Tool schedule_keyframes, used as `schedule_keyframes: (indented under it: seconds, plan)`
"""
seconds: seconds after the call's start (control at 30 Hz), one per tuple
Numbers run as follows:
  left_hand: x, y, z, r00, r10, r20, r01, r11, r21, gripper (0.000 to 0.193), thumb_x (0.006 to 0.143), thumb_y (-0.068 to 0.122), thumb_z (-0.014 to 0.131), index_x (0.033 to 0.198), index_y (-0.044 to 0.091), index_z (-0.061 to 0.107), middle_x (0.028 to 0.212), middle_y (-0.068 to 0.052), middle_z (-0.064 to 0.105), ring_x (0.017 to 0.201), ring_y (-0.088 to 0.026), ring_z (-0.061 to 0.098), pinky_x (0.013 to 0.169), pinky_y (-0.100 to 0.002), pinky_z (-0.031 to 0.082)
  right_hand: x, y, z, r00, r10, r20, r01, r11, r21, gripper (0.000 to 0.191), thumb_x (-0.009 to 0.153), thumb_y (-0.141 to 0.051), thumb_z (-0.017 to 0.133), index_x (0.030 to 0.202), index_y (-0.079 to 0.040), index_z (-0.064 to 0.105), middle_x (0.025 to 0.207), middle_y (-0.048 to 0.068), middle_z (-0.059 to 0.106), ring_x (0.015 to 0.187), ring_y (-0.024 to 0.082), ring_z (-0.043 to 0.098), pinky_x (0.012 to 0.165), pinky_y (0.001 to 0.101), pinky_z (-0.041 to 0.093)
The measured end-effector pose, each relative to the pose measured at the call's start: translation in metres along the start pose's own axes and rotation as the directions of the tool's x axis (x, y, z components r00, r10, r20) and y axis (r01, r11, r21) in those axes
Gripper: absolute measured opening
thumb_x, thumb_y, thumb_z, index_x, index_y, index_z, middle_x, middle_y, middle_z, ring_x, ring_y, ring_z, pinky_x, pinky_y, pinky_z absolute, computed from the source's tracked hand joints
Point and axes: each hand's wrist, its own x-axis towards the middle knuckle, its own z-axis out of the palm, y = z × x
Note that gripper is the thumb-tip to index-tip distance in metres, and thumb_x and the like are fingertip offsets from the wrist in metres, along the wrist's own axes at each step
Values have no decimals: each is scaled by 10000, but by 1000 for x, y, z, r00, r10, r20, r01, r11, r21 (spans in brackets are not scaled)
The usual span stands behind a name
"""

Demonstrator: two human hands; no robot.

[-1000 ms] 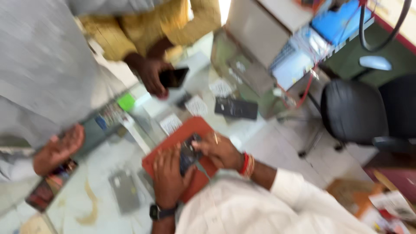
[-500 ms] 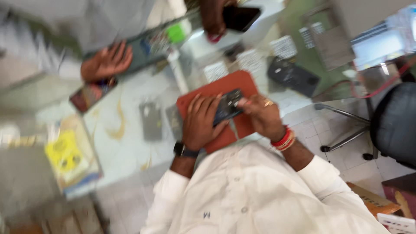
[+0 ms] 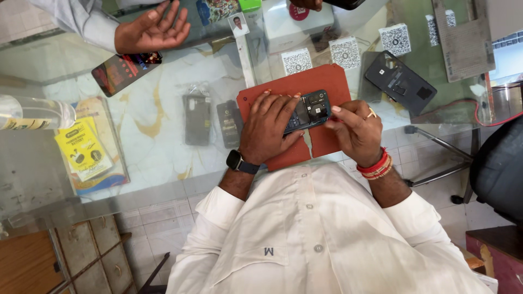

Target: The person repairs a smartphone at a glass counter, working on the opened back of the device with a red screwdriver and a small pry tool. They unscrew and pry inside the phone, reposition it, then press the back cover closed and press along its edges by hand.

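Glass-topped desk [image 3: 163, 125] now fills the view squarely, where half a second ago it sat tilted. On the rust-red rectangular work mat [image 3: 327, 81], the left hand [image 3: 269, 128] presses flat on an opened dark-blue phone [image 3: 309, 110]; right hand [image 3: 357, 130] fingers pinch its edge, as before. Another person's open palm [image 3: 150, 30] remains at the far edge.

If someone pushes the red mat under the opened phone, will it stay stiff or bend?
The red mat looks thin and flat on the glass counter, so it would probably flex. Its near edge seems split, so it may tear. Both hands pin it through the opened phone.
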Motion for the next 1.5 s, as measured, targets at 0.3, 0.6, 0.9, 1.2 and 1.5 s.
schedule_keyframes:
  seconds: [0.3,0.6,0.9,1.2,1.5]
  plan:
    - [0,-1,1,1000,-1,8,1,1000,15,814,805,379,837,1472,50,507,1333,-126,614,1284,-309,538,1218,-536,326,-12,7,6,999,30,46,-32,999,33,544,943,114,741,1399,-75,512,1038,173,723,926,247,739,756,307,582]
    - [0,-2,4,1000,-1,12,0,999,40,803,813,390,839,1466,50,518,1318,-122,614,1274,-303,539,1213,-535,331,-22,12,0,991,126,-53,-107,957,270,592,1059,183,545,1550,-56,319,1179,208,653,1153,306,726,959,386,634]
    - [0,-1,3,1000,-6,14,5,1000,31,797,799,375,846,1452,51,524,1319,-122,614,1277,-303,542,1214,-533,333,-20,11,3,994,105,-23,-100,982,163,612,1037,182,564,1543,-74,336,1139,202,685,1105,299,743,888,355,644]
    - [3,3,-4,1000,0,-14,0,999,34,799,797,362,831,1460,43,521,1330,-151,607,1283,-333,539,1199,-529,335,-11,6,-5,994,-15,-109,0,990,-141,496,871,11,832,1291,-28,571,964,166,759,849,274,742,690,342,561]
    - [8,6,-11,1000,9,-27,-8,999,42,792,788,358,816,1455,48,521,1318,-147,610,1278,-326,542,1193,-535,336,-3,2,-4,995,-2,-99,-1,999,-35,326,951,111,672,1252,-4,617,1045,171,765,930,274,781,778,345,629]
